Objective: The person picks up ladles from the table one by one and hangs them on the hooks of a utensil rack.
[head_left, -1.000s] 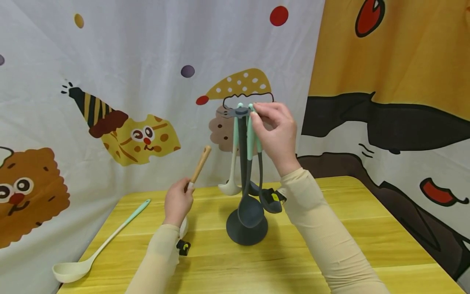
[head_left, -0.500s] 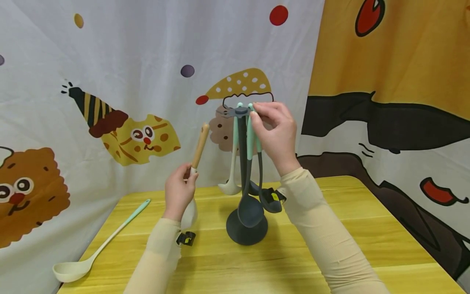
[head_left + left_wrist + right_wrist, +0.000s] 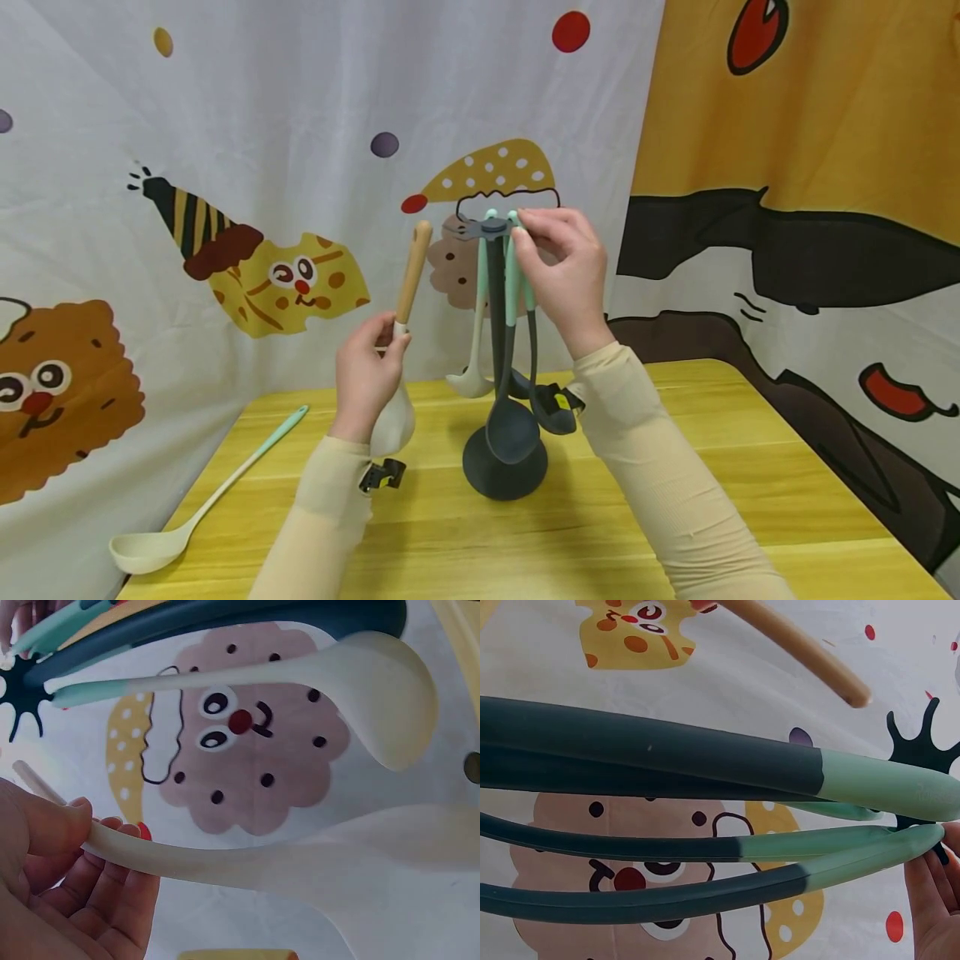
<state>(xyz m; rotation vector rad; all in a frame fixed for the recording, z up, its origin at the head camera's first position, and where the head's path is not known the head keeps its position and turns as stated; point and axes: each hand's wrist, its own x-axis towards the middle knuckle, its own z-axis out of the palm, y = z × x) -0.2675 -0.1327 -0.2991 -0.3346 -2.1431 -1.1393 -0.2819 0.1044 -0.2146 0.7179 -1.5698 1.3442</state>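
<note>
My left hand (image 3: 367,375) grips a white spoon (image 3: 395,421) by its neck, thumb on one side and fingers curled behind. Its wooden handle (image 3: 414,271) points up, left of the dark utensil stand (image 3: 495,333). In the left wrist view the spoon's wide white head (image 3: 405,862) runs out of the frame. My right hand (image 3: 566,262) pinches the top of a green handle at the stand's hooks; in the right wrist view that handle (image 3: 855,862) belongs to a dark utensil, seemingly the ladle (image 3: 555,421) hanging on the right. The fingertips are partly hidden.
Other green-handled utensils hang on the stand, among them a white ladle (image 3: 470,383) and a dark spoon (image 3: 513,433). A long white ladle (image 3: 153,552) with a green handle end lies at the left of the wooden table (image 3: 600,533). A patterned cloth (image 3: 300,108) hangs behind.
My left hand has raised the wooden-handled spoon and brought it slightly nearer the stand; its handle now stands more upright and its white head shows more. My right hand keeps its place.
</note>
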